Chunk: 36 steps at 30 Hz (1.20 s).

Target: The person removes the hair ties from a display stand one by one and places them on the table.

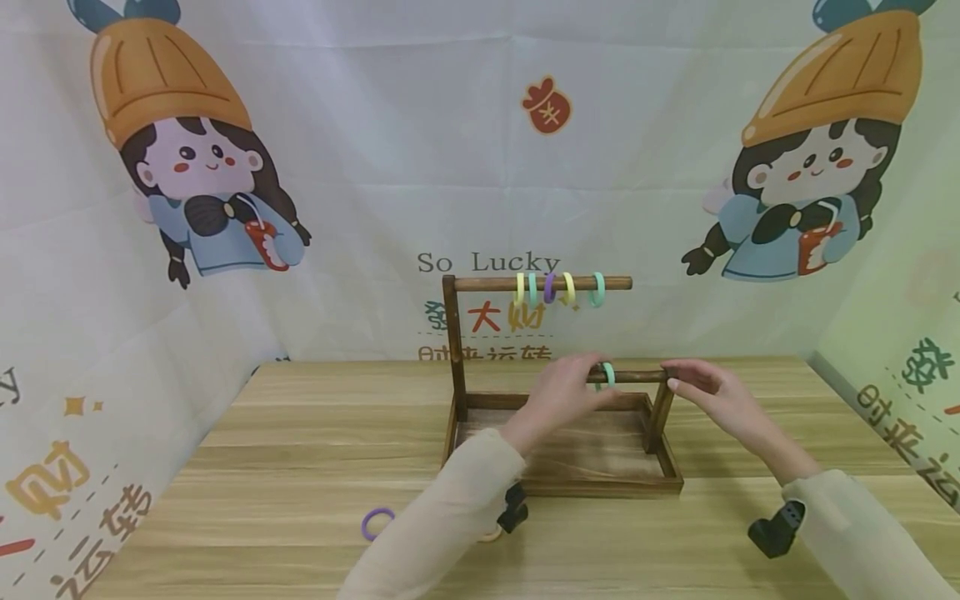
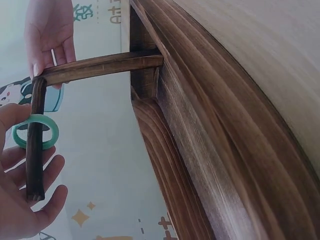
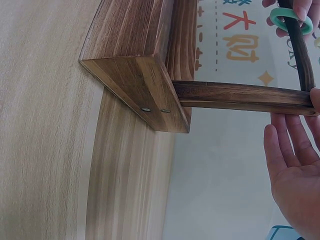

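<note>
A dark wooden rack [image 1: 600, 486] with a tray base and two rods stands on the table. On its lower rod [image 1: 643, 377] hangs a mint-green ring [image 2: 54, 131], encircling the rod. My left hand [image 1: 566, 390] pinches this ring between thumb and fingers, the rod's free end passing beside the palm. At the rod's other end, my right hand [image 1: 716, 396] grips the corner where it meets the short post [image 3: 240, 96], thumb on the near side and fingers behind. Several yellow, green and purple rings, including a purple ring [image 1: 550, 288], hang on the upper rod [image 1: 480, 284].
On the wood-grain table [image 1: 285, 467] lies a purple ring [image 1: 377, 511], left of the left sleeve. A pale yellow ring [image 1: 491, 536] is mostly hidden by that sleeve. A printed cloth [image 1: 360, 208] hangs behind and at both sides.
</note>
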Tool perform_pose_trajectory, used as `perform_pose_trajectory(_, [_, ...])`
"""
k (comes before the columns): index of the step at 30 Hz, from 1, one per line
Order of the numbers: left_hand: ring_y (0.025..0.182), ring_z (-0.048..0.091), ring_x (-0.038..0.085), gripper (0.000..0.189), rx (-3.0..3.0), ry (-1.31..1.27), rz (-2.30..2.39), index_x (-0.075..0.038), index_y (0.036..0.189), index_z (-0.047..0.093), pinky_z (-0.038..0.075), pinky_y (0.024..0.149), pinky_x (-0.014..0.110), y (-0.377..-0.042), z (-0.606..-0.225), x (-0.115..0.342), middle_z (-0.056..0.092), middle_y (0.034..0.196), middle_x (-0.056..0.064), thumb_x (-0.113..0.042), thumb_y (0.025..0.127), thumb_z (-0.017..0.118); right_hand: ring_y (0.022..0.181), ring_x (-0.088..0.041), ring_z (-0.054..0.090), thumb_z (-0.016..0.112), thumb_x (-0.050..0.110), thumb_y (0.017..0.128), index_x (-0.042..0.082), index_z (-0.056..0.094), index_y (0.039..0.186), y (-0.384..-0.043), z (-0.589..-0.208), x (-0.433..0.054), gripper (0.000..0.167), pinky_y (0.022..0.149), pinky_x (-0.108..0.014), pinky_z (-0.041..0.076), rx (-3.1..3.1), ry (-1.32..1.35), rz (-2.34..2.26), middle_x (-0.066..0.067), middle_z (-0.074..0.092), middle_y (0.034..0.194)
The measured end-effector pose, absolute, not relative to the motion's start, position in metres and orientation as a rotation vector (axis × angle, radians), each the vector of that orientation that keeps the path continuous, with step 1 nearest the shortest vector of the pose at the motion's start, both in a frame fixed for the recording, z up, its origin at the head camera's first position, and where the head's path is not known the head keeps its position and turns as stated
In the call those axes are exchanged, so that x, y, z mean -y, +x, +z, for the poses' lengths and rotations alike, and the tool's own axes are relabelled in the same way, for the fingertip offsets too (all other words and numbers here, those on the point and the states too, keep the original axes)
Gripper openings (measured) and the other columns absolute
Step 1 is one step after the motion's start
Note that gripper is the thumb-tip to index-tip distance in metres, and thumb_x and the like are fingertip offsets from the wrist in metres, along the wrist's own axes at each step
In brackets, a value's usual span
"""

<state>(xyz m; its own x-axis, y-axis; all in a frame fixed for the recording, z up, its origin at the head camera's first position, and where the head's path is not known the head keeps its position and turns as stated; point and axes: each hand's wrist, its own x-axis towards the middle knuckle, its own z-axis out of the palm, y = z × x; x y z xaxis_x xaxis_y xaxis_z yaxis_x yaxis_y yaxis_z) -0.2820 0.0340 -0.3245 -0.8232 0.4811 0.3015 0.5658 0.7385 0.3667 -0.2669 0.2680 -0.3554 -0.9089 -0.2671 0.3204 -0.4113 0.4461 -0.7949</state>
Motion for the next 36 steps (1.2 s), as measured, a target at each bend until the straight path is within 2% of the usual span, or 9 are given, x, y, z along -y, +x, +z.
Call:
perform_pose_trajectory(2, [0.097, 0.054, 0.012, 0.045, 2.756, -0.829, -0.714, -0.016, 0.118, 0.056, 0.044, 0.077, 0.025, -0.283, -0.325, -0.032, 0.058, 0.111, -0.003, -0.041, 0.081, 0.061, 0.108, -0.026, 0.047, 0.049, 0.026, 0.092, 0.001, 0.046, 0.125, -0.266, -0.355, -0.267, 0.041, 0.083, -0.039, 0.043, 2.544, 0.588, 1.471, -0.017, 0.05, 0.12])
perform_pose_trajectory(4, [0.098, 0.053, 0.012, 0.044, 2.756, -0.822, -0.749, -0.016, 0.118, 0.056, 0.044, 0.078, 0.025, -0.284, -0.325, -0.029, 0.057, 0.112, -0.003, -0.039, 0.08, 0.062, 0.107, -0.021, 0.048, 0.049, 0.025, 0.092, 0.002, 0.046, 0.125, -0.265, -0.353, -0.266, 0.041, 0.082, -0.032, 0.044, 2.557, 0.58, 1.461, -0.016, 0.05, 0.12])
perform_pose_trajectory(5, [0.098, 0.053, 0.012, 0.044, 2.754, -0.819, -0.763, -0.017, 0.117, 0.056, 0.044, 0.077, 0.024, -0.284, -0.325, -0.027, 0.058, 0.111, -0.003, -0.039, 0.08, 0.062, 0.108, -0.024, 0.047, 0.049, 0.028, 0.092, -0.001, 0.045, 0.125, -0.26, -0.348, -0.262, 0.044, 0.084, -0.035, 0.043, 2.596, 0.539, 1.425, -0.019, 0.048, 0.121])
perform_pose_trajectory(8, [0.096, 0.054, 0.011, 0.042, 2.735, -0.82, -0.791, -0.017, 0.117, 0.056, 0.044, 0.075, 0.023, -0.286, -0.326, -0.022, 0.058, 0.109, -0.003, -0.037, 0.081, 0.063, 0.108, -0.023, 0.047, 0.048, 0.029, 0.092, 0.0, 0.045, 0.125, -0.26, -0.348, -0.263, 0.045, 0.083, -0.031, 0.043, 2.611, 0.523, 1.411, -0.018, 0.049, 0.121])
perform_pose_trajectory(11, [0.091, 0.055, 0.01, 0.04, 2.721, -0.818, -0.847, -0.016, 0.115, 0.058, 0.045, 0.073, 0.022, -0.287, -0.327, -0.017, 0.06, 0.104, -0.004, -0.036, 0.081, 0.062, 0.11, -0.031, 0.045, 0.048, 0.031, 0.091, -0.001, 0.044, 0.125, -0.26, -0.348, -0.263, 0.047, 0.084, -0.038, 0.042, 2.616, 0.525, 1.409, -0.018, 0.048, 0.122])
perform_pose_trajectory(18, [0.084, 0.058, 0.008, 0.039, 2.69, -0.811, -0.996, -0.012, 0.115, 0.057, 0.046, 0.072, 0.021, -0.288, -0.326, -0.007, 0.061, 0.097, -0.003, -0.033, 0.083, 0.061, 0.11, -0.031, 0.045, 0.048, 0.029, 0.092, -0.001, 0.045, 0.125, -0.261, -0.348, -0.263, 0.045, 0.083, -0.033, 0.043, 2.612, 0.526, 1.41, -0.018, 0.048, 0.122])
perform_pose_trajectory(24, [0.08, 0.059, 0.007, 0.038, 2.677, -0.815, -1.047, -0.01, 0.115, 0.056, 0.046, 0.068, 0.017, -0.288, -0.326, 0.0, 0.061, 0.094, -0.003, -0.03, 0.083, 0.062, 0.11, -0.03, 0.045, 0.048, 0.027, 0.092, 0.0, 0.044, 0.126, -0.26, -0.346, -0.262, 0.044, 0.084, -0.035, 0.042, 2.615, 0.526, 1.425, -0.019, 0.047, 0.123])
perform_pose_trajectory(31, [0.074, 0.058, 0.008, 0.04, 2.668, -0.826, -1.113, -0.008, 0.117, 0.054, 0.046, 0.063, 0.017, -0.288, -0.326, 0.012, 0.06, 0.092, -0.002, -0.029, 0.084, 0.061, 0.11, -0.029, 0.045, 0.048, 0.026, 0.092, 0.0, 0.044, 0.126, -0.261, -0.347, -0.263, 0.043, 0.082, -0.024, 0.042, 2.616, 0.519, 1.423, -0.019, 0.048, 0.122])
perform_pose_trajectory(36, [0.075, 0.06, 0.011, 0.041, 2.641, -0.828, -1.199, -0.006, 0.118, 0.053, 0.048, 0.061, 0.018, -0.288, -0.326, 0.021, 0.059, 0.096, 0.003, -0.028, 0.084, 0.061, 0.109, -0.027, 0.045, 0.049, 0.027, 0.092, 0.001, 0.045, 0.126, -0.261, -0.347, -0.263, 0.043, 0.081, -0.023, 0.043, 2.617, 0.52, 1.42, -0.018, 0.048, 0.122])
